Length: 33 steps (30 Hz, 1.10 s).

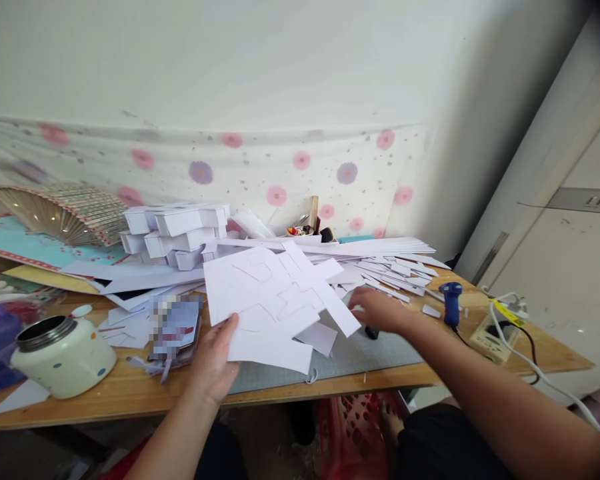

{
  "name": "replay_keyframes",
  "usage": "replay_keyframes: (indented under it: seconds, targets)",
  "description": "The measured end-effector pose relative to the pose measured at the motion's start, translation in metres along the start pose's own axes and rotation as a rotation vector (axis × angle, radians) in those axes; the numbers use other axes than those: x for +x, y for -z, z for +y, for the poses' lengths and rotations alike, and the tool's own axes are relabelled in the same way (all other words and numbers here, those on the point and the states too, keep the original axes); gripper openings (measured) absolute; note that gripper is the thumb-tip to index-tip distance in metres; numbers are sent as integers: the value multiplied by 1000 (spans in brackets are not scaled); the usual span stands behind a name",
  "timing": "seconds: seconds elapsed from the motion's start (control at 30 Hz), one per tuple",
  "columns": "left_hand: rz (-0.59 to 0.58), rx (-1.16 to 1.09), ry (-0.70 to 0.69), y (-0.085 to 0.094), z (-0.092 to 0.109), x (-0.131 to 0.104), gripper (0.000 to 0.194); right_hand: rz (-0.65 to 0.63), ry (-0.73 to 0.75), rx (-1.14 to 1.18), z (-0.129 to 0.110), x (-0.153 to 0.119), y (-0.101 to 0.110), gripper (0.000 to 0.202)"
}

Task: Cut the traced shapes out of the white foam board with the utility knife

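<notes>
My left hand (219,357) grips the lower left edge of a white foam board sheet (245,287), thumb on top. The sheet is tilted above the table and has cut lines in its face and a stepped, notched right side. My right hand (380,310) hovers beside the sheet's right end, fingers loosely bent and apart, with nothing visible in them. Just below it a small dark object (371,332) sits on the grey cutting mat (375,357). A small white piece (321,339) lies on the mat, partly under the sheet.
White box-like foam pieces (180,230) are stacked at the back left. White strips (390,267) pile up behind my right hand. A blue glue gun (451,303) stands near a power strip (493,333) with cords. An uncapped cream flask (65,360) stands front left, beside a folding fan (65,213).
</notes>
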<state>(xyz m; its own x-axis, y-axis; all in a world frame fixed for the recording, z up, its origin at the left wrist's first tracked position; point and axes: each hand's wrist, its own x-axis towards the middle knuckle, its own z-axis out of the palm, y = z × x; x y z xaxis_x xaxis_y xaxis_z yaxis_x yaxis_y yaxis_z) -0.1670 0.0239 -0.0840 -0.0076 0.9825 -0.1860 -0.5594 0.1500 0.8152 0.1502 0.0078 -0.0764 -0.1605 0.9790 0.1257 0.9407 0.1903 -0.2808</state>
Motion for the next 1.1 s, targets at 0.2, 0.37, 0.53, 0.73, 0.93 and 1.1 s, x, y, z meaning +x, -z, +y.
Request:
replay_keyframes:
  seconds: [0.2, 0.37, 0.53, 0.73, 0.93, 1.1]
  targets:
    - [-6, 61, 91, -27, -48, -1, 12, -71, 3, -241, 62, -18, -1, 59]
    - [37, 136, 144, -36, -69, 8, 12, -47, 44, -277, 79, -20, -19, 37]
    - [68, 194, 159, -44, -72, 10, 12, 223, -81, -254, 104, -22, 2, 25]
    - [-82, 339, 338, -48, -63, 5, 17, 648, -201, 52, 98, -17, 4, 23]
    - [-327, 1197, 45, -8, -20, 3, 25, 714, -158, 1175, 53, -8, 8, 28]
    - [-780, 1581, -709, -19, -37, -15, 26, 503, -148, 1410, 13, 12, 1, 28]
